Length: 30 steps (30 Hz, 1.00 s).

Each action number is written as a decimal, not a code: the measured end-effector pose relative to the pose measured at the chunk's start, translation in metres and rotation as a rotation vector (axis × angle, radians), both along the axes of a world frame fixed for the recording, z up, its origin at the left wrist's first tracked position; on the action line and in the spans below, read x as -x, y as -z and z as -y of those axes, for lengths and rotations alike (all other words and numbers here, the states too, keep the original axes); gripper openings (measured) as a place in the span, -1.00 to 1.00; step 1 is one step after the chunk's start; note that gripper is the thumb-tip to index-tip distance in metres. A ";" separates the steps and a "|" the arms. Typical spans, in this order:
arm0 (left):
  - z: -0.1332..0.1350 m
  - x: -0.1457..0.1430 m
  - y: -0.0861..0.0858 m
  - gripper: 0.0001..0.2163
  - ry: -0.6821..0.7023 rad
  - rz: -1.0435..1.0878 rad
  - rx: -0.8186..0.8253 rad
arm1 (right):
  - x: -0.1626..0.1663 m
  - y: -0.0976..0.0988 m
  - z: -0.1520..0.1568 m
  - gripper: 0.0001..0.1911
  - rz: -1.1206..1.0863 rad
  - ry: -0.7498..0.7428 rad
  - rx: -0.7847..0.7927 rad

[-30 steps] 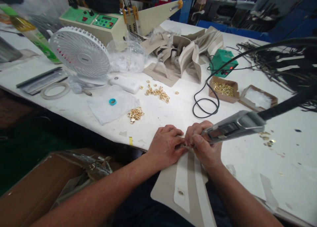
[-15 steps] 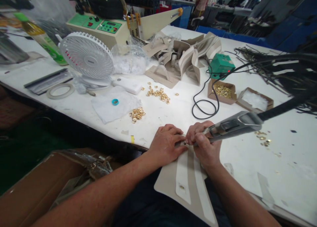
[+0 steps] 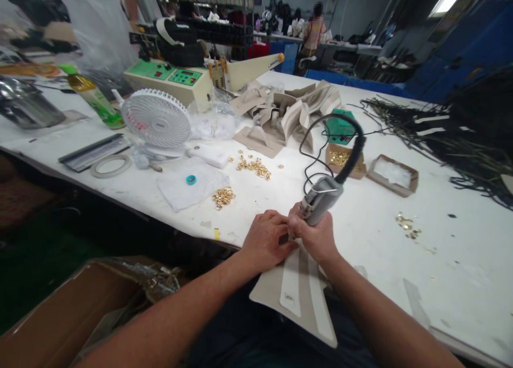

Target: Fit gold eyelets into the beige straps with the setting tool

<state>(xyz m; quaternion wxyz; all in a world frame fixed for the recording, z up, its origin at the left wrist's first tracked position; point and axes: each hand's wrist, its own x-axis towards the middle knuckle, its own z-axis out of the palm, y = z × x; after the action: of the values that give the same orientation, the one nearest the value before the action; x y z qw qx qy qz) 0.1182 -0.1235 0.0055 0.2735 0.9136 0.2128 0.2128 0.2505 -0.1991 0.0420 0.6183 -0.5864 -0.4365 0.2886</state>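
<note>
In the head view, bracing the far end of a tan panel (image 3: pixel 267 286) with the left hand (image 3: pixel 267 240), with thumb and fingers half curled and parted; being unable to tell pinching from pressing there. Gripping a grey tool (image 3: pixel 324 198) in the right hand (image 3: pixel 316 237), with fingers closed round its lower end and hiding its tip. Having the panel's far end between both hands and its near end toward the body, over the lap. Having a gold pile (image 3: pixel 223 197) beyond the left hand, with another gold pile (image 3: pixel 256 168) farther out. Facing a heap of panels (image 3: pixel 294 119) well beyond both hands, with a green box (image 3: pixel 340 126) beyond the right hand.
</note>
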 end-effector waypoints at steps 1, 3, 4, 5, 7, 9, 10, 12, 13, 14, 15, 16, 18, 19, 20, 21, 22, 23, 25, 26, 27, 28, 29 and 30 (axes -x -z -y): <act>0.000 0.000 0.000 -0.84 -0.002 0.001 -0.004 | 0.000 -0.009 0.001 -0.49 0.007 -0.012 0.012; 0.001 0.001 -0.001 -0.80 0.007 0.004 -0.018 | -0.005 -0.027 0.005 -0.45 0.027 0.045 0.032; 0.001 0.002 -0.001 -0.78 0.015 0.006 -0.023 | -0.011 -0.035 0.009 -0.45 0.061 0.109 0.050; 0.001 0.002 -0.002 -0.76 0.022 0.009 -0.028 | -0.018 -0.041 0.013 -0.46 0.129 0.183 0.084; 0.002 0.002 -0.003 -0.75 0.025 0.016 -0.037 | -0.038 -0.045 0.024 -0.46 0.361 0.281 0.210; 0.003 0.003 -0.005 -0.74 0.003 0.025 -0.049 | -0.061 -0.036 0.037 -0.51 0.647 0.266 0.385; 0.004 0.003 -0.006 -0.74 -0.016 0.031 -0.057 | -0.072 -0.028 0.043 -0.56 0.765 0.237 0.472; 0.006 0.003 -0.008 -0.76 -0.060 0.039 -0.077 | -0.088 -0.010 0.054 -0.62 0.935 0.209 0.597; 0.007 0.003 -0.008 -0.77 -0.079 0.040 -0.089 | -0.093 -0.002 0.058 -0.63 0.976 0.215 0.622; 0.008 0.004 -0.009 -0.79 -0.094 0.038 -0.100 | -0.096 0.004 0.062 -0.61 1.002 0.231 0.632; 0.009 0.005 -0.010 -0.81 -0.101 0.031 -0.110 | -0.095 0.008 0.065 -0.59 1.015 0.253 0.629; 0.010 0.005 -0.012 -0.83 -0.099 0.021 -0.117 | -0.092 0.010 0.069 -0.58 1.023 0.280 0.612; 0.012 0.007 -0.016 -0.84 -0.078 -0.010 -0.122 | -0.080 0.012 0.078 -0.58 1.022 0.351 0.557; 0.012 0.009 -0.019 -0.84 -0.064 -0.028 -0.119 | -0.071 0.012 0.083 -0.60 0.983 0.375 0.534; 0.013 0.010 -0.023 -0.84 -0.052 -0.046 -0.111 | -0.060 0.012 0.089 -0.62 0.908 0.372 0.522; 0.014 0.011 -0.027 -0.85 -0.041 -0.065 -0.099 | -0.048 0.013 0.095 -0.63 0.801 0.348 0.512; 0.015 0.013 -0.031 -0.84 -0.033 -0.083 -0.081 | -0.035 0.014 0.100 -0.62 0.659 0.299 0.499; 0.016 0.015 -0.036 -0.82 -0.028 -0.100 -0.061 | -0.021 0.015 0.105 -0.59 0.504 0.240 0.465; 0.020 0.021 -0.047 -0.74 -0.009 -0.130 -0.009 | 0.006 0.017 0.112 -0.50 0.197 0.144 0.324; 0.022 0.025 -0.051 -0.69 0.012 -0.133 0.059 | 0.019 0.017 0.114 -0.44 0.070 0.103 0.241; 0.025 0.029 -0.056 -0.65 0.037 -0.127 0.164 | 0.032 0.015 0.115 -0.40 -0.030 0.063 0.172; 0.029 0.035 -0.060 -0.63 0.056 -0.110 0.297 | 0.043 0.013 0.114 -0.36 -0.092 0.016 0.124; 0.033 0.040 -0.063 -0.62 0.061 -0.078 0.446 | 0.054 0.010 0.113 -0.35 -0.115 -0.027 0.093; 0.038 0.045 -0.065 -0.61 0.047 -0.032 0.596 | 0.062 0.007 0.111 -0.36 -0.111 -0.068 0.072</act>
<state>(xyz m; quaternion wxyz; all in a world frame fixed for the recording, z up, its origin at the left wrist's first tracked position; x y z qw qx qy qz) 0.0727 -0.1613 0.0700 0.5313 0.8009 0.2488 0.1202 0.1885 -0.3100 0.0347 0.6098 -0.5762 -0.4108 0.3570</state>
